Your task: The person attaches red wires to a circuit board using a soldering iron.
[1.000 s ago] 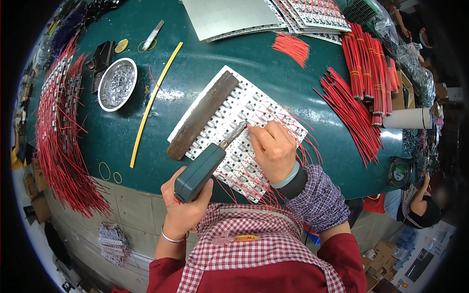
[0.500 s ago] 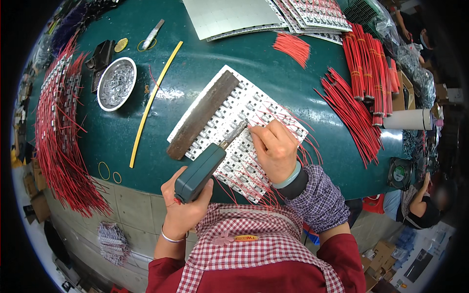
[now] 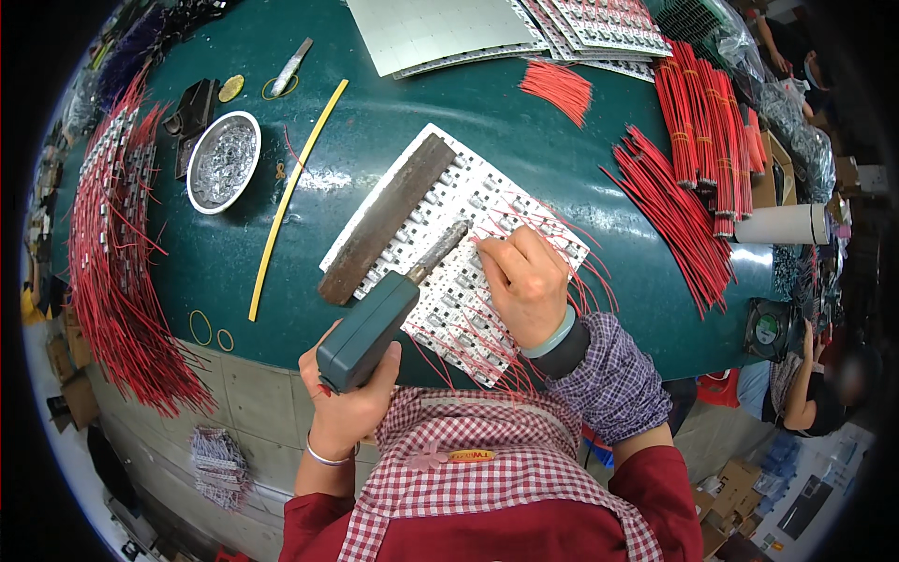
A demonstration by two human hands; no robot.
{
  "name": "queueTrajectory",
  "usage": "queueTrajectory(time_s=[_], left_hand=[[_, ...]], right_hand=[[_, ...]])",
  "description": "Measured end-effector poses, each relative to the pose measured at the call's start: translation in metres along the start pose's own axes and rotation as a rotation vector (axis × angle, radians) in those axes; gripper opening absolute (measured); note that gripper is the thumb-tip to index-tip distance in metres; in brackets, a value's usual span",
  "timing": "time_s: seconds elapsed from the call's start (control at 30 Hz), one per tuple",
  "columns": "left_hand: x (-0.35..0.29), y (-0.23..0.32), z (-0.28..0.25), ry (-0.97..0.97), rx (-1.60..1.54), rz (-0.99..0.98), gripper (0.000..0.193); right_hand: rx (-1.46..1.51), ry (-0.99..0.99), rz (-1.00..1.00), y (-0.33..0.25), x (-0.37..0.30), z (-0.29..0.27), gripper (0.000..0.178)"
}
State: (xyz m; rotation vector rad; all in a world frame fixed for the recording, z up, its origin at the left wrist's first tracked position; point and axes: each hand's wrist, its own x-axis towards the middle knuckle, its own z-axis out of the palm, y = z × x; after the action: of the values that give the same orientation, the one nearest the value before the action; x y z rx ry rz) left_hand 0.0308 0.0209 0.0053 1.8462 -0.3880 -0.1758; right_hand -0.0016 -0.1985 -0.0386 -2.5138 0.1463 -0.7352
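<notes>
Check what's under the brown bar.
White board shows along both long sides of the bar. The stretch directly beneath is covered, so whether it bears parts can't be seen.

We find a glossy green-topped tbl.. Ctr.: one white PCB panel, laid at an angle. Far side: stacked PCB panels, a fan of short red wires just nearer. RH side: rubber-banded wire bundles, w/ loose red wires adj. LH side: white-rimmed bowl, black stand beside it, yellow disc, wrapped blade, narrow yellow strip; two rubber bands nr. front edge. Far LH: heap of red leads w/ white connectors. Below, we note a pale bundle on the grey flr..
</notes>
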Motion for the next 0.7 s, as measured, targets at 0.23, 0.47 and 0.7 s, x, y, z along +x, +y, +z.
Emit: queueTrajectory(time_s=[0.23,0.47,0.7], left_hand=[[-0.002,0.002,-0.001,0.026,-0.018,-0.027,0.014],[-0.008,-0.006,-0.004,0.094,-0.019,-0.039,0.013],[-0.013,-0.009,-0.006,0.136,-0.084,-0.101,0.015]], right_hand=[[0.002,0.015,0.001,0.000,0.000,-0.001,0.012],[0.008,-0.029,0.040,-0.005,-0.009,-0.028,0.010],[0.056,-0.029,0.134,-0.037,-0.006,-0.082,0.019]])
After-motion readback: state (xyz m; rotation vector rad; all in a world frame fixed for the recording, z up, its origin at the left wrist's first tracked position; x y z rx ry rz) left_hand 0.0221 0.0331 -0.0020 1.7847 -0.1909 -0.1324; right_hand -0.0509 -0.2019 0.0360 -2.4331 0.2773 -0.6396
